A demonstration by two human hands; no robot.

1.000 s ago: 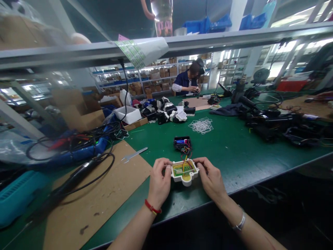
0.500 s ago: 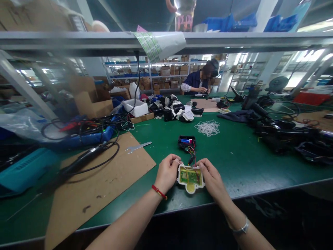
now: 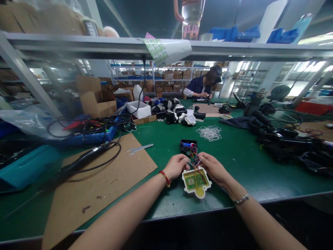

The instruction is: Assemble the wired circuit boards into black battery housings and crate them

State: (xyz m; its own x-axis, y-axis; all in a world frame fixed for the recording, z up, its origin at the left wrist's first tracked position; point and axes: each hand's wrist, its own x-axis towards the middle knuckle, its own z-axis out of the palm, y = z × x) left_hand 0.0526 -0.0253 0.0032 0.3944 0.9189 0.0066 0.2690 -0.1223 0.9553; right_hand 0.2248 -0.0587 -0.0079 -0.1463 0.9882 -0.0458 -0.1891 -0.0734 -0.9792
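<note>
A white plastic housing (image 3: 197,183) with a green circuit board inside lies on the green bench mat (image 3: 234,156) in front of me. Thin coloured wires (image 3: 194,160) run from it up to a black battery box (image 3: 188,146) just behind. My left hand (image 3: 176,166) pinches the wires from the left. My right hand (image 3: 213,168) pinches them from the right, its heel close to the housing's upper right corner. Both sets of fingers are closed together on the wires above the board.
A brown cardboard sheet (image 3: 104,184) with a flat metal wrench (image 3: 139,149) lies to the left, beside black cables and a blue tool (image 3: 88,137). White cord loops (image 3: 210,132), a pile of black-and-white parts (image 3: 177,113) and dark equipment (image 3: 286,142) lie farther back. Another person (image 3: 203,86) works at the far end.
My hands have let go of the housing's sides and moved up onto the wires. The housing now lies flat, a little lower and to the right in view.
</note>
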